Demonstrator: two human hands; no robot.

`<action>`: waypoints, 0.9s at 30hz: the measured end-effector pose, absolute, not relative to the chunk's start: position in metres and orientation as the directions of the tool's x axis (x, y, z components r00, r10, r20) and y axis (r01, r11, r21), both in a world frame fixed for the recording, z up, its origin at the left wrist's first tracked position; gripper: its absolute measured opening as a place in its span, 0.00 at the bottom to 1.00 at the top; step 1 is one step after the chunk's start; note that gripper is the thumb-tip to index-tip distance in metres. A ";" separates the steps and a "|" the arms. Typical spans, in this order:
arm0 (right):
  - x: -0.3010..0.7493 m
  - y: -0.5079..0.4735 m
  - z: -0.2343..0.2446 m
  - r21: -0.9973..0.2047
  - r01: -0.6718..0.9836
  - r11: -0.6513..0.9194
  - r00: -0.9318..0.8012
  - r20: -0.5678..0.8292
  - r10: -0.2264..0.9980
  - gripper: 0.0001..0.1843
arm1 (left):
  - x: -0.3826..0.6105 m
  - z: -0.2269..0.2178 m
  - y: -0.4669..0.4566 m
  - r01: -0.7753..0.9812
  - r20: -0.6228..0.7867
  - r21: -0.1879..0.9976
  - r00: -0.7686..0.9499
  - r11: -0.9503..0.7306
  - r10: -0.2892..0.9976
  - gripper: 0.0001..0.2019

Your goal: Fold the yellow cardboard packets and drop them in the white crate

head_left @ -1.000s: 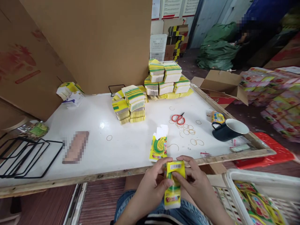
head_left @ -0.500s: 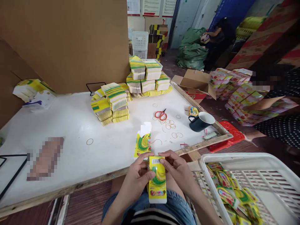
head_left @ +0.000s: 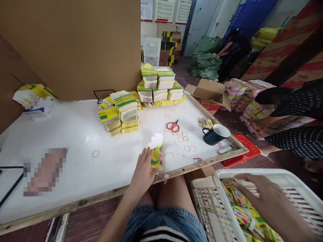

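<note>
The left hand [head_left: 143, 167] now grips the yellow box [head_left: 156, 157]; the right hand [head_left: 271, 200], fingers spread, has moved over the basket [head_left: 280, 172].

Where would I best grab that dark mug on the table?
Probably by its handle, coming from the left. The mug seems to stand upright near the right edge of the table, and the handle juts left, towards the scissors, so fingers could hook its loop.
</note>
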State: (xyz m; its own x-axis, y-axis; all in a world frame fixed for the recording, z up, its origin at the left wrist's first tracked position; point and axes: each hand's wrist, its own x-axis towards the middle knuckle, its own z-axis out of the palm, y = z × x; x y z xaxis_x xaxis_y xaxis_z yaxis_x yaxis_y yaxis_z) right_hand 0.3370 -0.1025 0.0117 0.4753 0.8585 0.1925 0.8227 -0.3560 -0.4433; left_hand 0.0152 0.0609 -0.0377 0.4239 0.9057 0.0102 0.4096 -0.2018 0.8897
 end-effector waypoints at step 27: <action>0.184 0.091 -0.025 -0.399 0.913 0.089 -0.071 0.058 0.996 0.13 | 0.017 -0.072 0.063 0.524 0.029 0.810 0.410 -0.261 0.912 0.32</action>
